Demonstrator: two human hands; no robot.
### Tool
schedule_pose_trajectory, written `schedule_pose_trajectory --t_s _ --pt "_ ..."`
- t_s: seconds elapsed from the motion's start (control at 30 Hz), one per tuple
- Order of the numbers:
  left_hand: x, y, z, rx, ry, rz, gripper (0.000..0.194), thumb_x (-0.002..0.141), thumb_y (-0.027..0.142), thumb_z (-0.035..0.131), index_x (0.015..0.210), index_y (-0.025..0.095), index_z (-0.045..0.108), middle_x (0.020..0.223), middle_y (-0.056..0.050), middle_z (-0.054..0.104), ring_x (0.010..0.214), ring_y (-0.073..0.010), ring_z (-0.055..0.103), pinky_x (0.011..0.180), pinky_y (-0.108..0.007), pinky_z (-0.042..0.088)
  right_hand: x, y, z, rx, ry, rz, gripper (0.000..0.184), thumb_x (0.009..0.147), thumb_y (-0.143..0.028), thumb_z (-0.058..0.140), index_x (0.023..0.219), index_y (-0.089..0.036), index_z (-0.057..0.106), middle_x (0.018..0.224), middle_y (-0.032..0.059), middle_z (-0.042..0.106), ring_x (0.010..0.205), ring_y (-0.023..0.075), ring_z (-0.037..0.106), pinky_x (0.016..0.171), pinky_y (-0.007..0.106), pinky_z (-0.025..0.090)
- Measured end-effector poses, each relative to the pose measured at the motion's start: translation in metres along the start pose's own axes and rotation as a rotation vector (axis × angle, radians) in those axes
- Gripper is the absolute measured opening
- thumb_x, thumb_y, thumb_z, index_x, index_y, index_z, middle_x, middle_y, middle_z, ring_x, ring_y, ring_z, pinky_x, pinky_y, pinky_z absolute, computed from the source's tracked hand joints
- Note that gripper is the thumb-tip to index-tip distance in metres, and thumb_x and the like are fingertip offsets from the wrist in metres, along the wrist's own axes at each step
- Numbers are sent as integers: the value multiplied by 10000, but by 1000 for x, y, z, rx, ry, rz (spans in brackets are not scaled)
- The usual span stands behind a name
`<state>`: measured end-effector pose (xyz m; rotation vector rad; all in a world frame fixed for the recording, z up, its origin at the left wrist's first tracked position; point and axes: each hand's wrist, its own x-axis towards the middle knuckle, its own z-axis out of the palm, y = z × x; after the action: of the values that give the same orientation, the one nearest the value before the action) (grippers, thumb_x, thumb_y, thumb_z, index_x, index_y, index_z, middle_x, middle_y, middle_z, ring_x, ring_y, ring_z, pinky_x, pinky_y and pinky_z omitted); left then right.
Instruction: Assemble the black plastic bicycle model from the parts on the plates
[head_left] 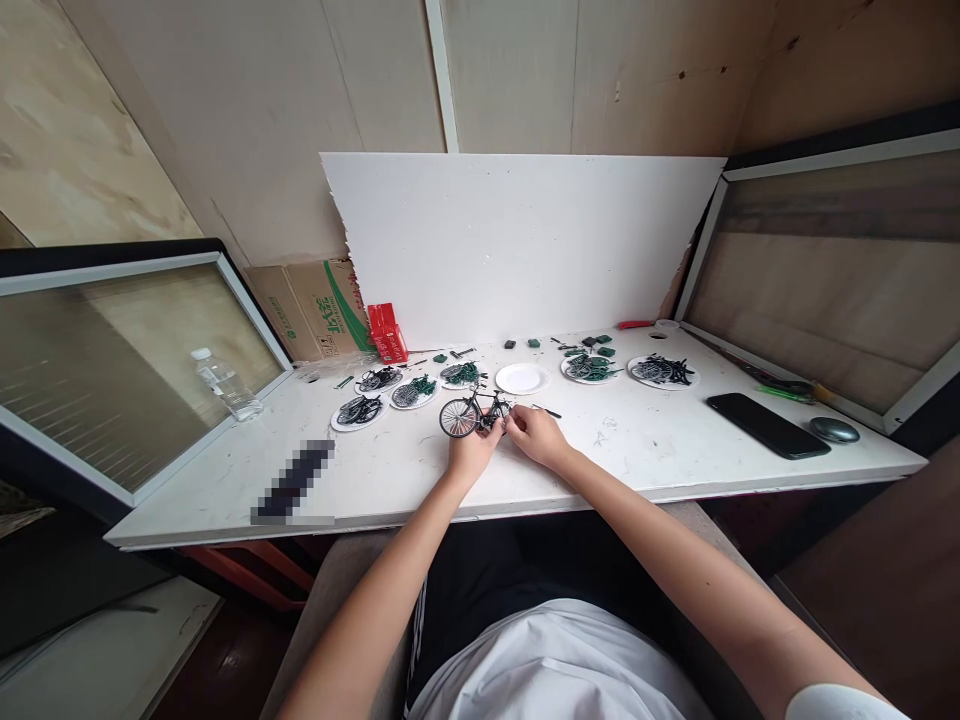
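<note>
Both hands meet at a small black model bicycle (459,418), held just above the white table (637,450). My left hand (474,450) grips the bicycle from below, its fingers closed at the lower frame. At the rear wheel, my right hand (536,432) pinches with thumb and fingertips; its fingers cover much of that wheel, and whether a small part lies between them is hidden. A thin black tool-like piece (551,412) lies just beyond the right hand. Behind the bicycle stands a bare white plate (522,378).
Plates of black and green bicycle parts stand left (360,412) and right (664,372). Loose green pieces (598,341) lie at the back, near a red box (388,333). A black phone (766,425) and a mouse (834,429) lie right; a plastic bottle (225,385) stands left.
</note>
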<state>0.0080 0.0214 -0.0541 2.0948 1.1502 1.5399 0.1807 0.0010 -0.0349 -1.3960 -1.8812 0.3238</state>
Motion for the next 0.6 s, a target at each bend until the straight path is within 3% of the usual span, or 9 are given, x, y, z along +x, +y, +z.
schedule_pose_trajectory --t_s 0.6 --pt "0 2 0 -19 -12 -21 178 942 356 696 1043 217 743 983 -93 806 824 -222 748 828 -372 619 0 3 1 -35 13 15 355 1029 -298 491 689 -225 426 614 1 556 564 144 439 568 275 249"
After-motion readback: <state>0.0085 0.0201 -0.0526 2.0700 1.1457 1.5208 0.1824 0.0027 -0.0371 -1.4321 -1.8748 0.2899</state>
